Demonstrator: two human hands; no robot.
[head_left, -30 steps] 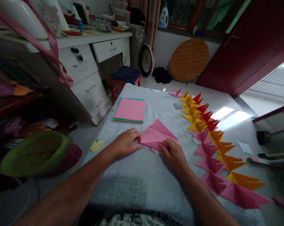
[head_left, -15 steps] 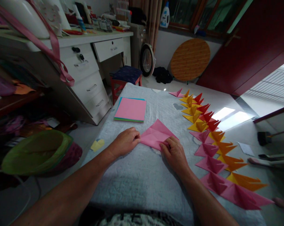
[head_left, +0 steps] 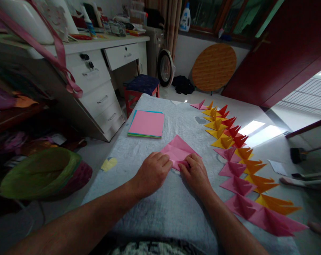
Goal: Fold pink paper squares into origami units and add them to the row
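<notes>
A creased pink sheet of origami paper lies on the cloth-covered table, one corner pointing away from me. My left hand is closed at its near left edge, fingers curled on the paper. Close beside it, my right hand pinches the near right edge between thumb and fingers. The fingertips hide part of the near edge. Beyond my left hand sits a stack of square paper, pink on top with blue and green edges below.
Rows of folded paper cranes in pink, yellow, orange and red line the table's right side. A bin with a green liner stands at the left. A stool and white desk are beyond the table.
My left hand has moved right along the paper's near edge, from its left corner to close by my right hand. My right hand has barely moved.
</notes>
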